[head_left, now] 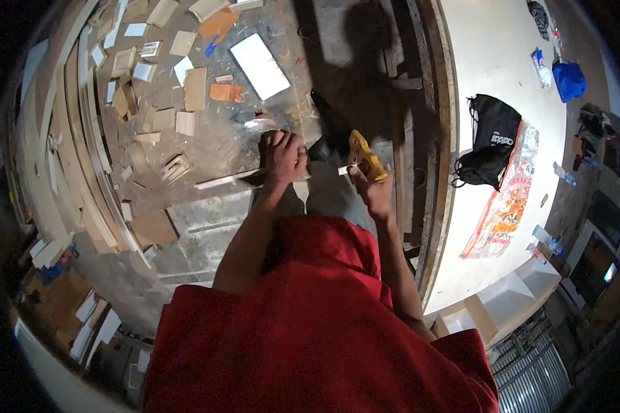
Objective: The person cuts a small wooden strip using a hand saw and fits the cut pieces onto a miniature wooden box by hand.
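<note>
Yellow handle (369, 162), dark blade: the saw (338, 129) sits in my right hand (374, 196), fingers closed round the grip, blade slanting up and left, away from me, over my lap. My left hand (283, 155) lies near my left knee, fingers curled in, knuckles up, over the line of a thin wood strip (227, 179). Its grip is mostly hidden under the palm; cannot tell how tightly it closes. The strip runs out leftward from that hand, low over the floor (220, 146). A short pale end (348, 169) shows just beside my right thumb; cannot tell if it belongs to the same strip.

Close in: grey trousers (334, 186), red shirt (275, 323).

Ahead of the left hand: a white panel (260, 67) flat on the floor, an orange-brown block (226, 93) beside it, something small and blue (212, 47) near its top corner. Further left, offcuts (195, 89) scattered wide, then long planks (69, 138) along the edge.

To my right, a pale tabletop (475, 55): black drawstring bag (492, 134), next to it a clear printed plastic sack (506, 206), a bottle (548, 240) nearer me, a blue bag (570, 81) toward the far edge. Below right, an open white box (506, 297) with compartments; past it, ribbed metal (534, 372).
</note>
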### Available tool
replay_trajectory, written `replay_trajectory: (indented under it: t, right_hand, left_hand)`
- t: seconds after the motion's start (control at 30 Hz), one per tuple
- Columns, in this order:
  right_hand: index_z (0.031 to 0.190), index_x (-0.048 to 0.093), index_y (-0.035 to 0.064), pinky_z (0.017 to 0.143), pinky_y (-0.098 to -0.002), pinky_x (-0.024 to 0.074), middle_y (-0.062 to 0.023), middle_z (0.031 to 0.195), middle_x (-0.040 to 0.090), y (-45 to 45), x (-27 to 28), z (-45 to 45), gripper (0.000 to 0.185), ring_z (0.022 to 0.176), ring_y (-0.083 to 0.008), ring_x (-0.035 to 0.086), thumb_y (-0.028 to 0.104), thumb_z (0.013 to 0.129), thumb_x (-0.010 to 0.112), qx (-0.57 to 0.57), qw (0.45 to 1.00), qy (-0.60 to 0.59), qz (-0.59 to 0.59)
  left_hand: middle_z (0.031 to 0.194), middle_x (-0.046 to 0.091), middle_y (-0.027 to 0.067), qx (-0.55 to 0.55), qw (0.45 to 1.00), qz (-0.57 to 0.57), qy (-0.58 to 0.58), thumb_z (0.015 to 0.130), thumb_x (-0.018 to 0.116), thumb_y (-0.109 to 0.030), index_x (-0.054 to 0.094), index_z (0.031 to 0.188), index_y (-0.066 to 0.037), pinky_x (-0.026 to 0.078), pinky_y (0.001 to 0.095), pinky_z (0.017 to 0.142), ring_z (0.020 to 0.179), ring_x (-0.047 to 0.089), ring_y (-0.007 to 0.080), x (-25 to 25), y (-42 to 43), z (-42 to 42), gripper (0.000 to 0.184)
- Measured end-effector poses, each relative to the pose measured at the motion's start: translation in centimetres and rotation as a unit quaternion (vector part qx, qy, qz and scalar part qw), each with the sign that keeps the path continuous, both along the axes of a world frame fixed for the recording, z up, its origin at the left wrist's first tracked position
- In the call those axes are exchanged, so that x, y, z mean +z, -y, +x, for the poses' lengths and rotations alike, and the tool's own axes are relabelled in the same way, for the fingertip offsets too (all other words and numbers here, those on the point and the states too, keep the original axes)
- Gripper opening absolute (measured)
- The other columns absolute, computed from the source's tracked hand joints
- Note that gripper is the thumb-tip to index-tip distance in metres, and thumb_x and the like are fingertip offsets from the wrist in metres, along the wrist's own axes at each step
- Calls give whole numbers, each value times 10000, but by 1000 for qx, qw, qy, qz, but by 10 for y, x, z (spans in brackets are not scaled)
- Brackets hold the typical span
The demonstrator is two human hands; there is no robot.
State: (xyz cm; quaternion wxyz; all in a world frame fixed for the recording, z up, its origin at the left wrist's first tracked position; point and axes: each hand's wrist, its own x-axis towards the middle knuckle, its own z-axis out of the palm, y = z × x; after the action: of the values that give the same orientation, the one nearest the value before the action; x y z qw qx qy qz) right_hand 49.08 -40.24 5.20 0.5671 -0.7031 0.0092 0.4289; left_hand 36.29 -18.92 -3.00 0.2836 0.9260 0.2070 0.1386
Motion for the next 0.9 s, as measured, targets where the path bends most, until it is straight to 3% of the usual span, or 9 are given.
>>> replay_trajectory:
  t: [0.13,0.3,0.4,0.6,0.67,0.73,0.8,0.83,0.9]
  right_hand:
    - [873,596,47,548,-243,371,51,761,540,1,4,1,237,638,-54,461,84,831,826,-53,997,50,22]
    - [842,601,51,569,-248,404,41,771,554,11,6,17,243,666,-63,504,94,822,840,-62,993,102,-11]
    - [881,595,91,497,-223,359,65,688,515,23,3,29,217,564,-43,461,88,843,809,-55,993,107,-9]
    - [859,606,85,489,-221,326,74,696,537,11,35,47,166,549,-33,450,70,877,770,-147,982,119,25]
    - [883,615,80,470,-217,317,57,704,536,19,8,61,149,520,-37,436,75,890,764,-163,970,177,43]
    - [879,609,74,487,-221,340,51,712,544,16,12,78,152,545,-35,444,80,899,760,-185,957,206,88]
    - [900,619,54,550,-218,387,47,759,573,19,22,91,129,626,-40,486,59,905,748,-166,936,283,125]
    - [961,646,39,624,-217,419,37,835,600,4,64,84,103,721,-50,519,40,911,736,-192,930,282,137]
    - [1052,636,-7,702,-242,463,-2,921,615,18,78,85,150,809,-84,556,19,921,705,-156,906,378,110]
  left_hand:
    - [875,551,67,-74,997,-8,30,694,641,-217,557,833,-87,350,457,780,904,501,299,20,-1,-5,208]
    - [1044,585,87,-118,992,46,-27,776,697,-397,676,1053,-104,364,447,855,1007,511,285,29,-7,-30,403]
    - [1041,567,125,-123,989,76,-3,787,719,-429,660,1035,-74,360,456,872,1001,507,310,5,-8,-64,437]
    - [1096,619,99,-41,978,204,5,824,736,-248,684,1088,-71,451,444,854,1025,564,269,-21,-9,-109,322]
    - [1123,630,131,-35,992,109,-55,848,723,-268,672,1110,-50,482,475,893,1060,587,310,-2,-10,-113,346]
    - [1141,629,158,-16,979,197,-48,879,706,-285,658,1109,-31,497,468,894,1035,605,344,9,-13,-124,346]
    - [1062,640,168,14,992,56,-116,896,700,-281,648,1049,-26,520,445,867,966,622,353,34,-16,-133,301]
    - [921,628,160,24,996,90,1,908,699,-271,635,977,-24,520,464,755,850,622,365,40,-22,-140,265]
    - [880,615,163,71,991,110,-10,916,694,-261,626,945,-33,505,478,714,817,613,369,65,-35,-176,240]
